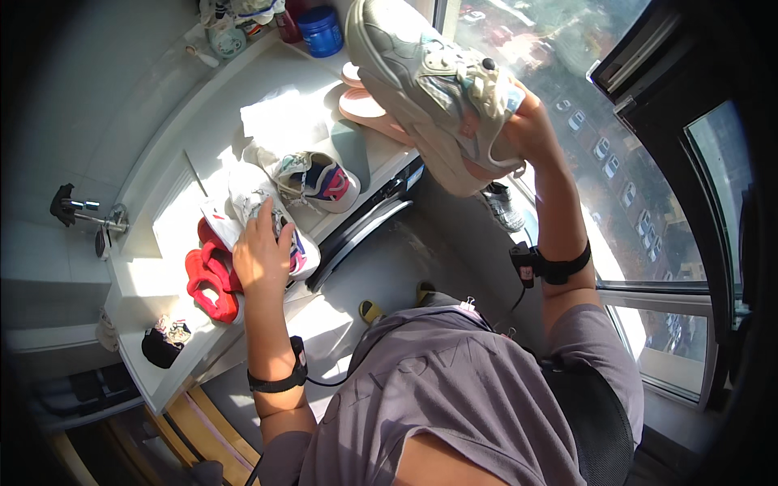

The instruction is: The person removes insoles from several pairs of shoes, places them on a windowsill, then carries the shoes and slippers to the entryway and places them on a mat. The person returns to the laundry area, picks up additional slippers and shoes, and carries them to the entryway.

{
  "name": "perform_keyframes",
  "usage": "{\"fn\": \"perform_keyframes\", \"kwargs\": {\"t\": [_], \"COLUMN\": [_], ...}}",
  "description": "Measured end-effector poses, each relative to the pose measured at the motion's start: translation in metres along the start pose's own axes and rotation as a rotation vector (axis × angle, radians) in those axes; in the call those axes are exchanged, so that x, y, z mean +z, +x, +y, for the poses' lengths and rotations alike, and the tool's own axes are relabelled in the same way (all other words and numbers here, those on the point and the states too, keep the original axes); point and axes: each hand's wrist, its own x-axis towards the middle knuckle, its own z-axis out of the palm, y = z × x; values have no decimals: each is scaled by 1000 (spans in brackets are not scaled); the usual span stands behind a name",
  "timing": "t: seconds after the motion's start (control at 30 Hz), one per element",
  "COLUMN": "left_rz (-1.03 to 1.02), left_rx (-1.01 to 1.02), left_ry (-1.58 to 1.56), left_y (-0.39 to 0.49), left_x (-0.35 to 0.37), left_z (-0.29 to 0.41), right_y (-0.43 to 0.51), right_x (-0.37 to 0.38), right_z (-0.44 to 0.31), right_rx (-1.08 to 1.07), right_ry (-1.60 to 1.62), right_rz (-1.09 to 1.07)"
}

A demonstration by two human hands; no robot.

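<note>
My right hand [530, 130] holds a chunky off-white sneaker [401, 79] up by its heel and collar, beside the window. The sneaker's toe points up and its laces hang across the front. My left hand [261, 252] lies over a white lace-up sneaker [307, 258] on the counter, fingers a little apart; whether they press on it I cannot tell. Just beyond is its likely mate, a white sneaker [334, 191] with navy and pink parts. Left of that hand sit red shoes [209, 291]. Pink slippers [364, 106] are partly hidden behind the raised sneaker.
On the white counter [243, 85] are a grey-green slipper [351, 152], a sunlit white item [282, 115] and a blue jar [320, 33]. A faucet [115, 219] juts from the left wall. A grey shoe [504, 208] stands by the window [565, 176]. Under the counter shows a front-loading machine [364, 234].
</note>
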Motion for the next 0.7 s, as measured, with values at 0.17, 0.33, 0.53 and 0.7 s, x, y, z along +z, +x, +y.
{"fn": "perform_keyframes", "kwargs": {"t": [0.17,0.33,0.53,0.7], "left_rz": [42,22,181,314], "left_rx": [158,144,-26,-317], "left_ry": [-39,44,-14,10], "left_y": [3,3,11,-5], "left_x": [-14,-26,-54,-86], "left_z": [12,7,-50,-105], "right_y": [45,68,81,92], "right_x": [106,129,82,100], "right_z": [4,-5,-20,3], "right_rx": [-135,-218,-290,-351], "right_ry": [-816,-1015,-983,-1121], "right_rz": [-7,-97,33,-4]}}
